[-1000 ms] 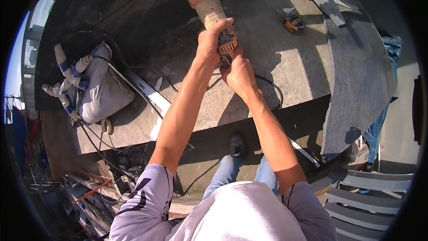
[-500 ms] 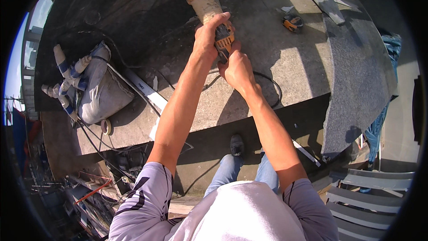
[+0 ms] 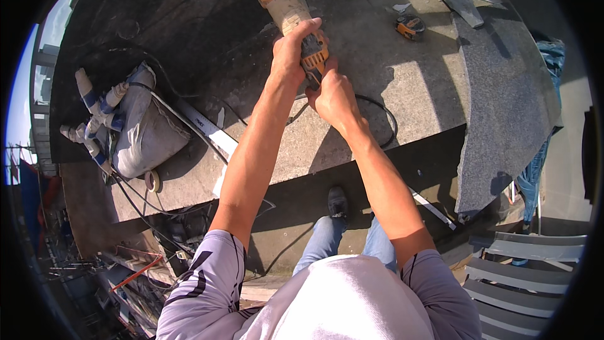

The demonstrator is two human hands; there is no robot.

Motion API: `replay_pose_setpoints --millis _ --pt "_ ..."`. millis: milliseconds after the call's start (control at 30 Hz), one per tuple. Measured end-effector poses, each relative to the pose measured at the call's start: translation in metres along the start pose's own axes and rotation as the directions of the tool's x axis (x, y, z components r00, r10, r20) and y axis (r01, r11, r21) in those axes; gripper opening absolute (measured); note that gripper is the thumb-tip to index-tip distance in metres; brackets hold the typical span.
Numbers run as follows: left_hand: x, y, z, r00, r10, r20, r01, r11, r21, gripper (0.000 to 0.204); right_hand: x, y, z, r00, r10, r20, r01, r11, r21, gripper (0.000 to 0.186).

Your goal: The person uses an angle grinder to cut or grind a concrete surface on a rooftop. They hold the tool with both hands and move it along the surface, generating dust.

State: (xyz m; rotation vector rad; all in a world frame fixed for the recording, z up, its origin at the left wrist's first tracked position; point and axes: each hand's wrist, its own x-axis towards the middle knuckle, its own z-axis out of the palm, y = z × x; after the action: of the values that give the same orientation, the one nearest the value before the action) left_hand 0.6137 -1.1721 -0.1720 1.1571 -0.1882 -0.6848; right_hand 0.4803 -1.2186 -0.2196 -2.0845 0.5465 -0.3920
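Observation:
An angle grinder (image 3: 288, 12), dusty with orange bands, is held out over the stone slab (image 3: 402, 97) toward its far side. My left hand (image 3: 290, 53) wraps around the middle of its body, thumb over the top. At the rear end, my right hand (image 3: 335, 93) is closed on the grinder's back handle. The grinder's head is in shadow at the top edge, and its disc can hardly be made out. A black power cord (image 3: 385, 113) loops over the slab beside my right wrist.
Right of the grinder lies an orange-black tape measure (image 3: 410, 26). A pale sack (image 3: 148, 132), taped pipe connectors (image 3: 94, 113), a masking tape roll (image 3: 152, 181) and a white strip (image 3: 211, 127) are at left. A grey speckled slab (image 3: 500, 113) stands right, near stacked grey slats (image 3: 522, 277).
The grinder and both hands have shifted very slightly to the left, with the same grip. The whole view has also moved a little.

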Motion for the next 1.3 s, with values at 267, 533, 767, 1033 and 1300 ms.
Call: replay_pose_setpoints --millis 267,533,767,1033,1300 --pt "-0.003 -0.008 -0.001 1.0 -0.015 -0.015 0.015 1.0 -0.008 0.04 -0.006 0.006 0.004 1.0 0.005 -0.012 -0.005 1.0 -0.011 0.064" --pt "-0.001 -0.003 0.002 0.999 -0.04 -0.03 0.041 0.999 0.004 0.039 -0.001 0.003 0.002 0.999 0.048 0.005 -0.049 0.999 0.02 0.059" --pt "0.001 0.004 0.002 1.0 -0.009 -0.02 0.008 0.999 -0.04 0.037 0.006 0.0 0.005 1.0 0.011 -0.012 -0.011 1.0 -0.007 0.056" --pt "0.0 -0.005 -0.002 0.999 -0.028 -0.03 0.027 0.999 -0.018 0.04 -0.002 -0.001 0.003 0.998 0.052 0.032 -0.052 0.999 -0.014 0.067" --pt "-0.005 -0.01 -0.001 0.999 -0.054 -0.003 0.054 0.998 -0.015 0.041 -0.007 0.009 0.007 0.998 0.067 -0.011 -0.067 0.998 0.007 0.063"
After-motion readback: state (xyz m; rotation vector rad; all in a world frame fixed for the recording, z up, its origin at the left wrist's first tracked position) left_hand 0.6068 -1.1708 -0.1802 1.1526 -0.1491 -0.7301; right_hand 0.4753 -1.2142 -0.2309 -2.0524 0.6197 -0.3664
